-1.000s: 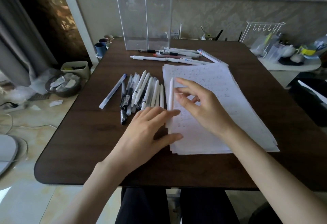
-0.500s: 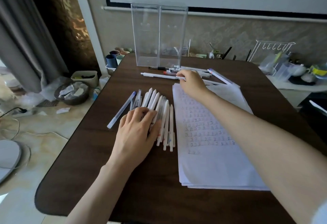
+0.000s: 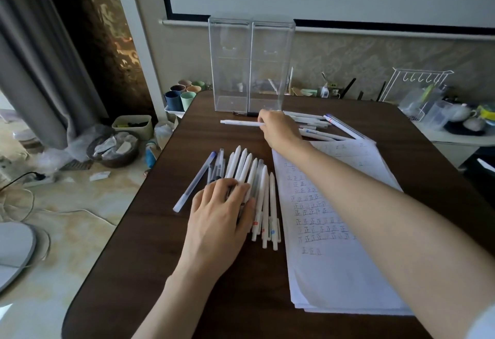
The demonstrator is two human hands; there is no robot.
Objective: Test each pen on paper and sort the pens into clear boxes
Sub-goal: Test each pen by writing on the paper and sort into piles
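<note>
The left hand (image 3: 219, 213) lies spread flat on the pen pile (image 3: 257, 175), near the table (image 3: 144, 263)'s left edge. Both clear boxes (image 3: 251, 63) behind look empty, so sorting seems barely begun. The right hand (image 3: 278, 130) meets a white pen (image 3: 241, 123) just before them, its grip hidden. The paper (image 3: 334, 271) carries rows of test marks, with bare room below.

Two boxes, one paper stack, two lots of pens

On the bench (image 3: 150, 271) I count two clear boxes (image 3: 230, 71), one paper stack (image 3: 334, 271), seven white pens (image 3: 263, 191) fanned together, one frosted pen (image 3: 192, 182) and a few darker pens (image 3: 215, 167), too hidden under the left hand (image 3: 217, 221) to count. There is one lone white pen (image 3: 241, 123) at the right hand (image 3: 278, 130), an uncountable far bunch (image 3: 313, 124), and six cups (image 3: 184, 95) beyond.
</note>
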